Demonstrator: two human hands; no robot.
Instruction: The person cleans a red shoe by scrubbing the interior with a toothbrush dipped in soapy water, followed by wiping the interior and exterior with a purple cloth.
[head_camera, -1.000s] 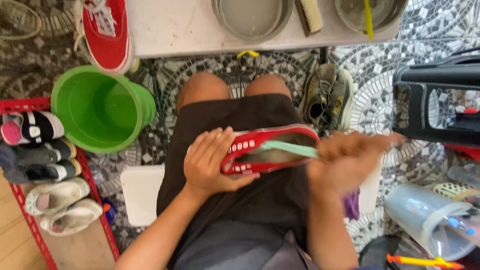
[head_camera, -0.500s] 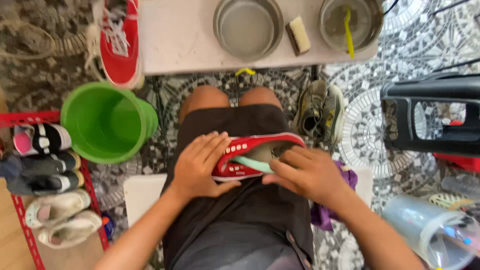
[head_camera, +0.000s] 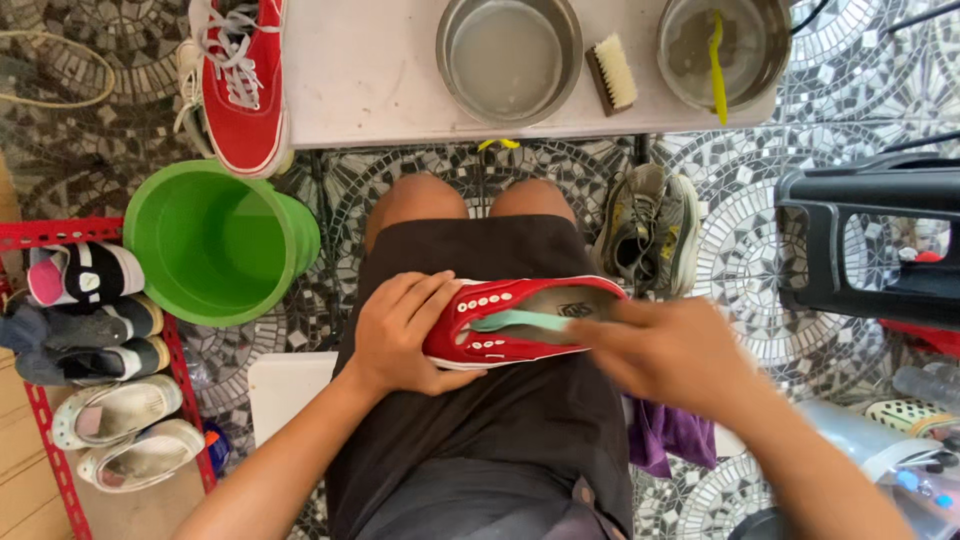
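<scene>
A mosaic-tiled floor (head_camera: 740, 250) spread under me, with a pale table (head_camera: 370, 70) at twelve o'clock. On my lap lay a red sneaker (head_camera: 520, 320), laceless, opening up. My left hand (head_camera: 405, 335) cupped its toe end from nine o'clock, fingers wrapped over it. My right hand (head_camera: 665, 350), blurred at three o'clock, gripped a mint-green brush handle (head_camera: 520, 320) reaching into the shoe. A green bucket (head_camera: 215, 245) stood at ten o'clock.

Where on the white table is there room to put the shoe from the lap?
The widest bare patch of the white table lies between the red sneaker on its left end and the left metal bowl. The right part is crowded: scrub brush, then the second bowl holding a yellow toothbrush.
</scene>
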